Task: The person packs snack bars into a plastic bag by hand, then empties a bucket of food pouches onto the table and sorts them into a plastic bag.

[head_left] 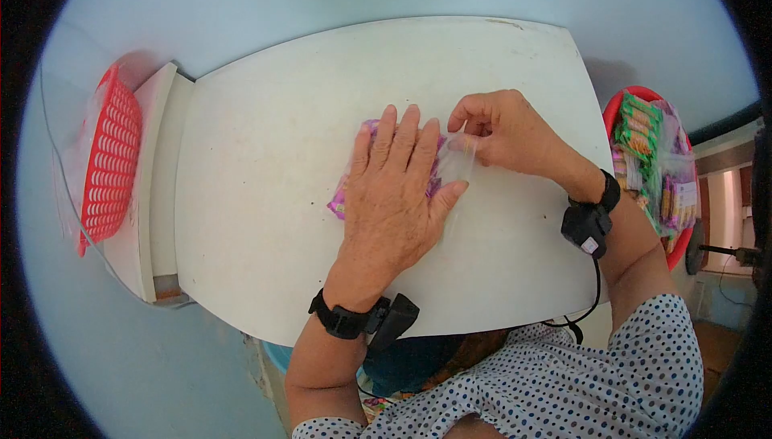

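My left hand (386, 190) lies flat, fingers stretched out, on a purple packet (338, 203) in the middle of the white table. Most of the packet is hidden beneath the palm. A clear plastic bag (458, 167) shows around the packet's right side, its free end sticking out to the right. At that end my right hand (503, 133) pinches the bag's upper corner between thumb and fingers. Both wrists wear black straps with small black devices.
The white table (257, 141) meets a pale blue wall. On the left, a red perforated basket (112, 162) with clear plastic stands on a white ledge (161, 190). A red tub (682, 252) holding green and purple packets (641, 125) is at the right.
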`<move>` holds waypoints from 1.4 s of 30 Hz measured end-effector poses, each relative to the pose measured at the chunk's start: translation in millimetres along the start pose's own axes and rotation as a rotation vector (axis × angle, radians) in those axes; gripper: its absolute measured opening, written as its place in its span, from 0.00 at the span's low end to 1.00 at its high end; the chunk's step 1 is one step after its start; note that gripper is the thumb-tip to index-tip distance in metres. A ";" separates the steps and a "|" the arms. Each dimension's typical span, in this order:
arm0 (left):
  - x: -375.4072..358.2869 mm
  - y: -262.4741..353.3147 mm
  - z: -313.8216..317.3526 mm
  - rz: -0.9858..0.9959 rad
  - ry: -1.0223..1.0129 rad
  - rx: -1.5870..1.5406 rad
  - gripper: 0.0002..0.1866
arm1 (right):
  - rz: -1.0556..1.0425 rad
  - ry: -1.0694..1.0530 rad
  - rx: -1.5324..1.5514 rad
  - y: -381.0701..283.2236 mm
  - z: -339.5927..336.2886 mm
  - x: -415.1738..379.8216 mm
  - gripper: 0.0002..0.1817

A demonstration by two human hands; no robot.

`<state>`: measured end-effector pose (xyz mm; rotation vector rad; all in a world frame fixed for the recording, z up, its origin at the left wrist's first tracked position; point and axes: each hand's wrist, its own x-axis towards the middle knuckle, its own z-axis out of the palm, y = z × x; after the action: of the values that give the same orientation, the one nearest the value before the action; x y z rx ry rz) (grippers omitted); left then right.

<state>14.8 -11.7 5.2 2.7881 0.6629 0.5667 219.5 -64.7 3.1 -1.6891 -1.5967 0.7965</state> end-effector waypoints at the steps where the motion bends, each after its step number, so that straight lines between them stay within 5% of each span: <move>1: -0.1 0.3 0.6 0.002 -0.001 0.005 0.33 | 0.086 -0.053 0.078 -0.2 -3.3 1.6 0.08; 5: 1.3 1.8 -1.9 0.004 -0.022 -0.010 0.37 | 0.212 -0.217 0.370 -2.0 -14.5 3.2 0.12; 11: 0.5 1.1 -1.4 -0.001 -0.058 0.040 0.38 | 0.144 -0.250 0.404 -3.7 -17.9 2.4 0.13; 17: 5.9 -8.8 -3.8 -0.143 0.126 -0.440 0.31 | 0.094 -0.226 0.507 11.3 -13.9 5.1 0.10; 23: -15.0 7.4 -41.6 -0.281 0.203 -0.162 0.22 | 0.088 -0.230 0.546 21.6 -9.1 8.3 0.07; 32: -64.4 68.6 -4.2 -0.101 0.123 0.337 0.25 | 0.030 -0.336 0.598 23.3 -15.5 8.6 0.14; 42: -68.9 49.9 10.3 -0.055 0.312 0.415 0.15 | -0.067 -0.333 0.477 20.4 -10.9 8.5 0.13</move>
<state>-18.4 -89.0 -11.1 3.0720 1.0215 0.9644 240.9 -57.4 -6.8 -1.2007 -1.5063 1.3556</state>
